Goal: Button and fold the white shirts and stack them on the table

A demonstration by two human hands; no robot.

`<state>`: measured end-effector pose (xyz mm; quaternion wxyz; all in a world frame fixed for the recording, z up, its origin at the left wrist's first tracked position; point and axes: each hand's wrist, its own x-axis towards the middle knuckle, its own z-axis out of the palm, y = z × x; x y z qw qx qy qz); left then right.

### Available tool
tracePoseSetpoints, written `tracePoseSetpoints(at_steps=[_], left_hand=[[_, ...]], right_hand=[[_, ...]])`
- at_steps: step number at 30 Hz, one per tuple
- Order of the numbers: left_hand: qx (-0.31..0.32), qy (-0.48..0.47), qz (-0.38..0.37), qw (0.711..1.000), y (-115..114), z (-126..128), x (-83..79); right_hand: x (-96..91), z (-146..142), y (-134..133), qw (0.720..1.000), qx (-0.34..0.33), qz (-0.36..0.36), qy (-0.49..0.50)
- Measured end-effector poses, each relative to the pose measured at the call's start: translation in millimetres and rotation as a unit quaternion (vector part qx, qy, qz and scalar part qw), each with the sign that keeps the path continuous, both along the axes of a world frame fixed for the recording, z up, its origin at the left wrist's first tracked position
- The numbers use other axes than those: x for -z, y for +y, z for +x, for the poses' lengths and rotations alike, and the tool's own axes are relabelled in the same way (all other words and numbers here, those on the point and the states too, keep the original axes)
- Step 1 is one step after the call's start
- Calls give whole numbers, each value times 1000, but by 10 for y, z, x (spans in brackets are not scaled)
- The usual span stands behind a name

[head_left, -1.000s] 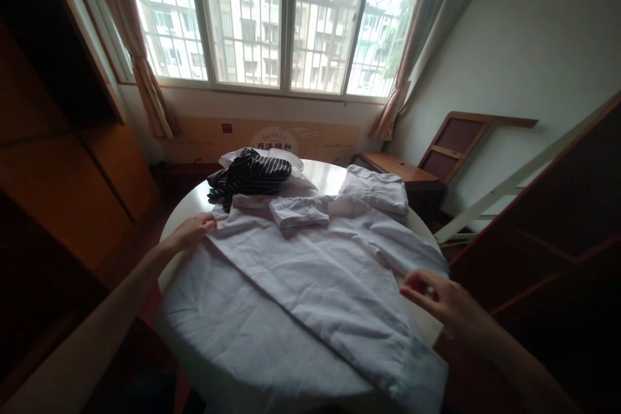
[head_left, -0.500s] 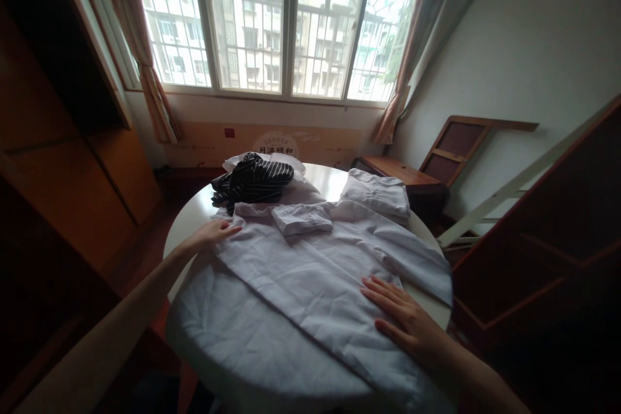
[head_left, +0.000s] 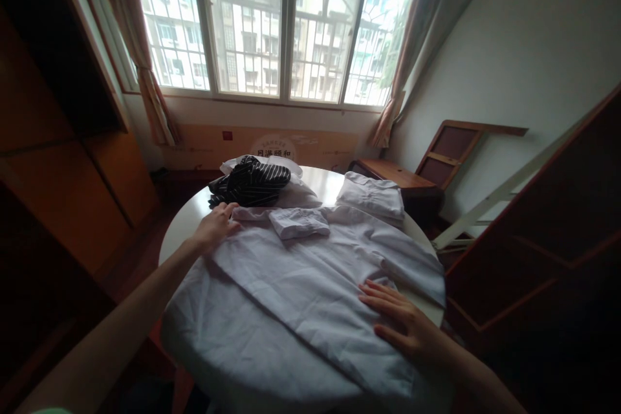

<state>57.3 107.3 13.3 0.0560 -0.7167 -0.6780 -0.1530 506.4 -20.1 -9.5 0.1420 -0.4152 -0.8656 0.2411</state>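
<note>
A white long-sleeved shirt (head_left: 291, 278) lies spread over the round table, with one side folded across it. Near the shirt's far left corner is my left hand (head_left: 217, 228), its bent fingers by the edge and its thumb apart from them. My right hand (head_left: 395, 314) rests flat on the right part of the shirt, fingers stretched out. A small folded white piece of cloth (head_left: 299, 223) lies at the shirt's far edge, between the two hands.
Behind the shirt, a black striped garment (head_left: 257, 181) lies on white cloth. Folded white clothes (head_left: 371, 195) are stacked at the back right of the white table (head_left: 177, 233). A wooden chair (head_left: 407, 171) and a dark wooden panel (head_left: 524, 259) stand to the right.
My left hand has moved slightly away from me along the shirt's left edge, and its fingers are more bent. My right hand stays flat in nearly the same place.
</note>
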Motion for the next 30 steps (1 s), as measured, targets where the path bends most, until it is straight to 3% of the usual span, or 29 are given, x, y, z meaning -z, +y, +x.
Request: tracePoseSetpoints(at_steps=[4, 11, 17, 23, 27, 30], left_hand=[[13, 41, -34, 999, 173, 159, -166], [-90, -25, -38, 995, 548, 281, -309], [-158, -73, 46, 984, 502, 476, -74], [-84, -84, 125, 985, 423, 516, 255], [-46, -52, 161, 985, 385, 530, 267], [-29, -36, 154, 987, 313, 557, 225]], right_hand=[[-5, 29, -33, 1000, 2, -13, 4], [-220, -99, 98, 999, 39, 10, 25], [-334, -656, 751, 985, 135, 107, -5], [-230, -1306, 1282, 946, 138, 213, -202], [-319, -1529, 1477, 938, 82, 233, -243], [-532, -1621, 1671, 936, 141, 229, -226]])
